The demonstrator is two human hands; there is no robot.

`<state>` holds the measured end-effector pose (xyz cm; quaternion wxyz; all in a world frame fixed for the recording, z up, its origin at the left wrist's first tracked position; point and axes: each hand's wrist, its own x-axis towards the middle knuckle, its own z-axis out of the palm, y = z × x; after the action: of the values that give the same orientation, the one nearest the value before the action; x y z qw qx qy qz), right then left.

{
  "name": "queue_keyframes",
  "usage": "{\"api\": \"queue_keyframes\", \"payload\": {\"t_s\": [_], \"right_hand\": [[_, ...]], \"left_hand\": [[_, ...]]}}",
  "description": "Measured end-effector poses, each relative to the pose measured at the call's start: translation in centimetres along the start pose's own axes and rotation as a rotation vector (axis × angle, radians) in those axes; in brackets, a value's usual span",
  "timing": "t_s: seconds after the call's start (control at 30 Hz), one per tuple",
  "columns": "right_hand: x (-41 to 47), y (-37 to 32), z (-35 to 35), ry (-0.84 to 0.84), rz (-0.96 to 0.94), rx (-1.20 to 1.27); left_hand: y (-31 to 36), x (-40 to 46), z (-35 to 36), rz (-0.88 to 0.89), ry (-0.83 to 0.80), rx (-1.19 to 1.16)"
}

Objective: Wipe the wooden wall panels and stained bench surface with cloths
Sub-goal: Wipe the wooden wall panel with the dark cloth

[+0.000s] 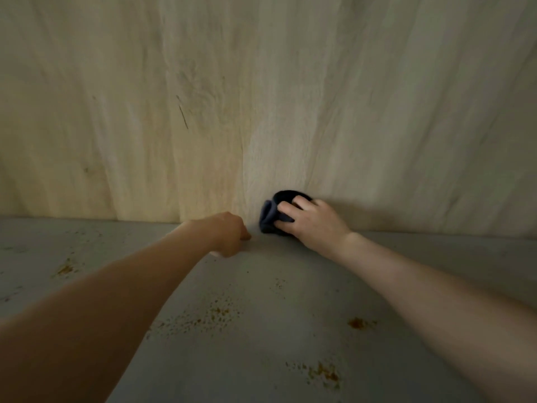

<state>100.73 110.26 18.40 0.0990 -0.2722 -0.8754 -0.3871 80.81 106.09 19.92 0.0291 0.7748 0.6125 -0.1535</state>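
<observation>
— Both forearms reached away from us over the grey bench (261,359), rust-coloured stains (324,373) speckling it just below. How did we have the hands?

— Our right hand (312,225) lay palm-down on the dark cloth (271,216), fingers (286,209) slightly spread and curled over the bunched fabric, gripping it. We had the cloth at the seam where the bench met the wooden wall panel (261,97), touching both.

— And the left?

— Our left hand (229,235) sat just beside the cloth, knuckles up, fingers tucked under toward the bench. We could not tell whether they held anything; only one fingertip showed, resting near the surface.

— What room did we have?

— Bench surface stretched wide to either side of the arms, with more stain patches (65,269) at the far left and a spot (356,322) under the right forearm. Pale panel rose across the whole upper view, marked by a dark scratch (183,116).
</observation>
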Motion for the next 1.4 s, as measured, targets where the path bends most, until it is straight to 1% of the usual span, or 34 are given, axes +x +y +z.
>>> {"api": "queue_keyframes", "payload": {"t_s": [0.07, 0.1, 0.17, 0.2, 0.27, 0.33, 0.43, 0.5, 0.57, 0.67, 0.73, 0.77, 0.87, 0.93, 1.03, 1.13, 1.2, 1.27, 1.3, 1.37, 1.4], "right_hand": [[-2.1, 1.6, -0.5, -0.129, 0.045, -0.001], [-3.5, 2.6, -0.5, -0.207, 0.107, -0.014], [-5.5, 4.5, -0.5, -0.388, 0.319, 0.06], [-5.9, 5.1, -0.6, -0.44, 0.448, 0.161], [-5.3, 4.8, -0.7, -0.405, 0.636, 0.361], [-3.7, 3.4, -0.9, -0.341, 0.689, 0.471], [-0.9, 0.8, -1.5, -0.299, 0.633, 0.614], [-0.3, 0.4, -1.9, -0.326, 0.621, 0.673], [-1.2, 1.4, -2.1, -0.356, 0.644, 0.695], [-4.3, 3.8, -1.6, -0.438, 0.676, 0.604], [-4.9, 4.3, -0.8, -0.46, 0.649, 0.485], [-4.6, 3.8, -0.5, -0.441, 0.606, 0.471], [-1.5, 1.2, -0.9, -0.292, 0.41, 0.527], [0.4, 0.2, -1.1, -0.254, 0.314, 0.531], [-0.8, 1.3, -0.1, -0.288, 0.335, 0.557], [-3.5, 2.9, 0.0, -0.325, 0.43, 0.533], [-3.9, 3.1, -0.2, -0.342, 0.461, 0.545], [-3.4, 3.0, -1.0, -0.34, 0.515, 0.62], [-3.0, 3.0, -1.2, -0.318, 0.525, 0.698], [-2.0, 2.7, -2.4, -0.288, 0.532, 0.883], [-1.3, 2.8, -3.2, -0.238, 0.566, 0.954]], "left_hand": [[0.0, 0.1, -0.1, -0.001, 0.011, 0.021], [0.0, 0.3, 0.0, 0.001, 0.014, 0.026], [-0.1, 0.5, 0.4, -0.001, 0.011, 0.025], [-0.3, 0.7, 0.6, -0.002, 0.019, 0.024], [-0.5, 1.2, 1.0, 0.007, 0.04, 0.004], [-0.6, 1.4, 1.1, 0.012, 0.055, 0.002], [-0.7, 1.5, 0.9, 0.027, 0.049, 0.022], [-0.6, 1.3, 0.6, 0.023, 0.039, 0.008], [-0.5, 1.0, 0.3, 0.015, 0.037, -0.003], [-0.5, 0.8, 0.6, 0.013, 0.047, -0.031], [-0.6, 0.8, 0.8, 0.01, 0.046, -0.039], [-0.6, 0.9, 0.8, 0.005, 0.041, -0.037], [0.0, 0.7, 0.1, -0.018, 0.015, -0.003], [0.6, 0.1, -0.5, -0.046, 0.0, 0.007], [1.1, -0.7, -0.8, -0.062, -0.02, 0.052], [1.6, -1.0, -1.0, -0.094, -0.055, 0.104], [2.2, -1.1, -1.1, -0.14, -0.095, 0.096], [3.0, -1.3, -1.5, -0.219, -0.103, -0.018], [3.3, -1.5, -1.9, -0.268, -0.088, -0.134], [4.2, -1.8, -2.7, -0.341, -0.019, -0.466], [4.6, -1.9, -3.3, -0.36, 0.026, -0.709]]}}
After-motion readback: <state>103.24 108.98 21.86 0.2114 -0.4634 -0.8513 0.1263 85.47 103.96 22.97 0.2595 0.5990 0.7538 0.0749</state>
